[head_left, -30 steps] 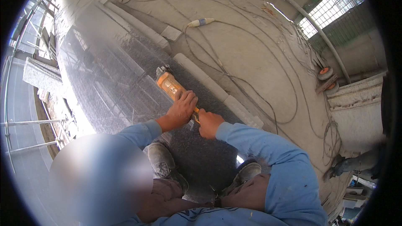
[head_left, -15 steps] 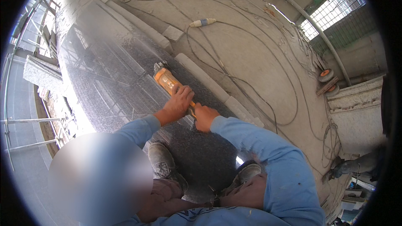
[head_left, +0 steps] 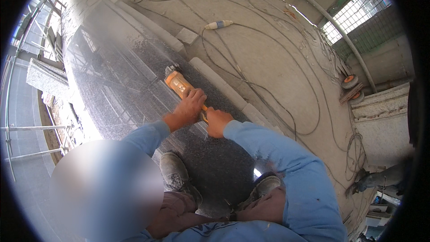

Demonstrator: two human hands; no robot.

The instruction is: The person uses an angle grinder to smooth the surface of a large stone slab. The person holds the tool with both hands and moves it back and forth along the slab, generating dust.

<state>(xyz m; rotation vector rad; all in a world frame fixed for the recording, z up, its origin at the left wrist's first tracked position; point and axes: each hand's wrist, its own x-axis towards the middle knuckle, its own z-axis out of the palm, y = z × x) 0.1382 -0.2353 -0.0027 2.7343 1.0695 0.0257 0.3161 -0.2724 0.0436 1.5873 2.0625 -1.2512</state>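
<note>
Mid-frame, I have the left hand [head_left: 192,103] and right hand [head_left: 218,123] clasping the orange grinder [head_left: 178,83]; tilting could gouge the slab [head_left: 219,166].

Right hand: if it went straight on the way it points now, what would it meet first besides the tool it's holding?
Most likely the left hand, which grips the orange power tool just ahead of the right hand, though depth is hard to judge.
</note>
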